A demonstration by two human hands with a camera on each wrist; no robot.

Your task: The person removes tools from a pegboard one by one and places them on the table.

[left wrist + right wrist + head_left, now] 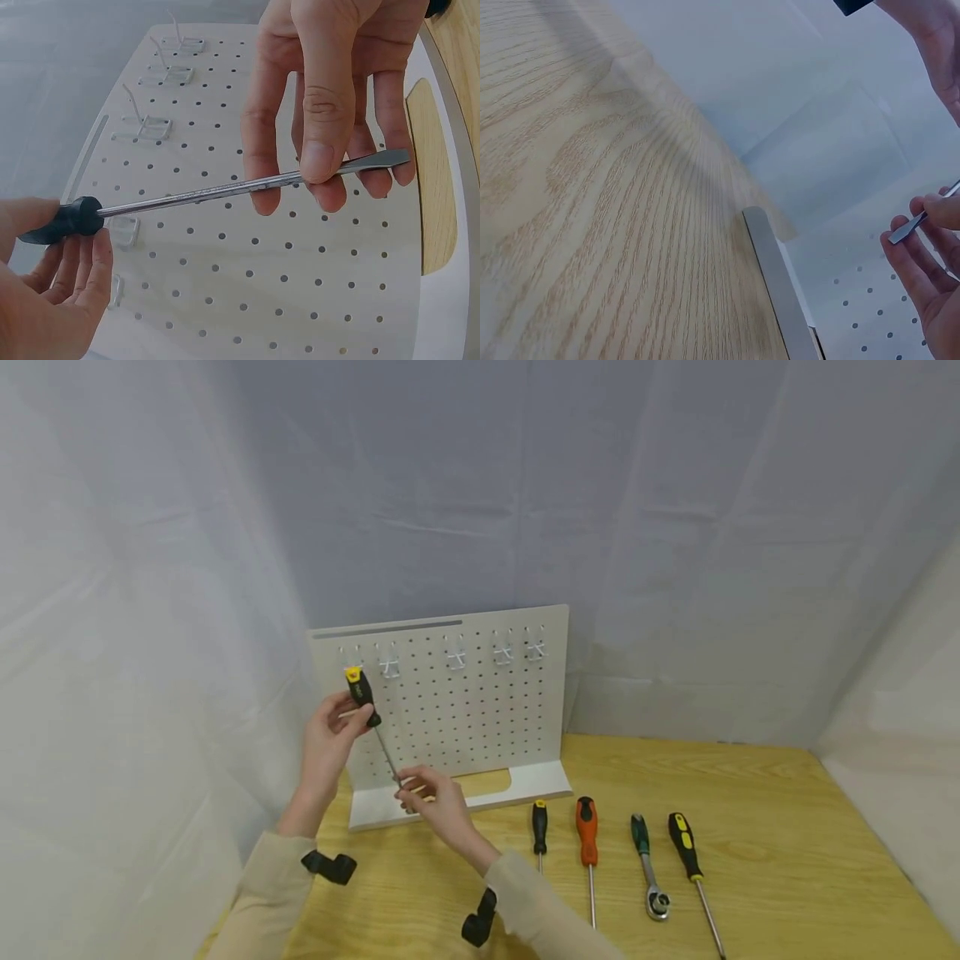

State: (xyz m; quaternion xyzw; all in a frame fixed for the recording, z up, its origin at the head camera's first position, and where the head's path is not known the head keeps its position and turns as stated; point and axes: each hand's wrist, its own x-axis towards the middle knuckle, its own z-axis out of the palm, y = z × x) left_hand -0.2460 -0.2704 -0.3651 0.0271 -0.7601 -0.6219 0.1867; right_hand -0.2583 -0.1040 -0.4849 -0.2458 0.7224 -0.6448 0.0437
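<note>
A flat-blade screwdriver (pixel 387 752) with a black and yellow handle slants in front of the white pegboard (pixel 465 718), its handle end up. My left hand (pixel 330 737) grips the handle, thumb along one side and fingers on the other. Lower down, my right hand (pixel 437 803) pinches the steel shaft near the tip. The left wrist view shows the right thumb pressing the shaft against the fingers, with the flat blade (pixel 386 158) just beyond. In the right wrist view the same blade (pixel 906 229) lies across the fingers. The handle's top sits just below the leftmost hook (pixel 350 657).
Several wire hooks (pixel 456 653) line the pegboard's upper part. On the wooden table (pixel 787 827), right of the board, lie a small black screwdriver (pixel 539 828), an orange screwdriver (pixel 587 833), a green-handled ratchet (pixel 641 839) and a black-yellow screwdriver (pixel 685 847). White curtains (pixel 675 527) surround the table.
</note>
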